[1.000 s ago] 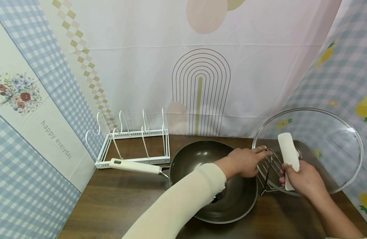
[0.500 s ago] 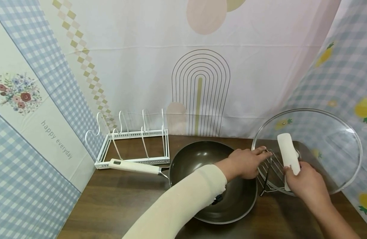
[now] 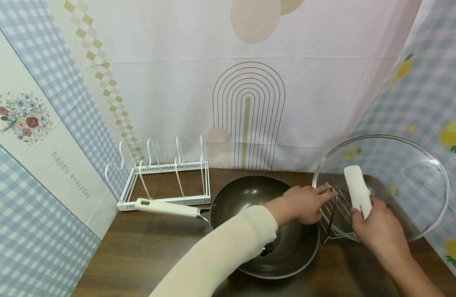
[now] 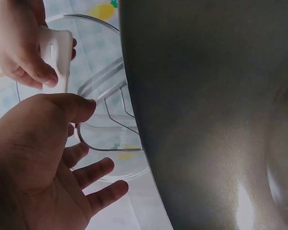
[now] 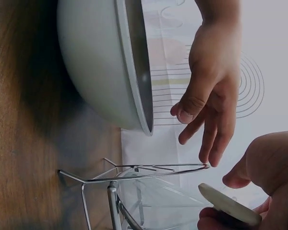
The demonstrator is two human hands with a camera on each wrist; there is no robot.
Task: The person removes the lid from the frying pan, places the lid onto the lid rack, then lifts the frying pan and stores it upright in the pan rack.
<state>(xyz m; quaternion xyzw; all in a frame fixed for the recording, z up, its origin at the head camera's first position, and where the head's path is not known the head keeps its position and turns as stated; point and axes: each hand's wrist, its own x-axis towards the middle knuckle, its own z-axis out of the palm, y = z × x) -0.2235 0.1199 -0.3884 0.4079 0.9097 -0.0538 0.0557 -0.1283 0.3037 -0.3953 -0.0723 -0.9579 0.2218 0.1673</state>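
A large glass lid (image 3: 409, 185) stands tilted in a small wire rack (image 3: 333, 218) on the right. My right hand (image 3: 383, 231) grips the lower part of its cream handle (image 3: 355, 185), the thumb on the near side. My left hand (image 3: 305, 202) reaches over the pan's right edge, and its fingertips rest on the top of the rack; in the right wrist view this hand (image 5: 213, 91) has its fingers extended to the wire (image 5: 182, 170). In the left wrist view the left hand (image 4: 43, 158) is spread, with nothing in its palm.
A dark wok-like pan (image 3: 250, 189) stands on the brown table (image 3: 146, 255), its cream handle (image 3: 166, 207) pointing left. Behind that handle is a white rack (image 3: 164, 201) with upright hooks. Patterned cloths (image 3: 168, 82) hang at the back and both sides.
My right hand has shifted slightly along the lid's handle and covers more of its lower end. The left hand, lid and rack look almost unchanged.
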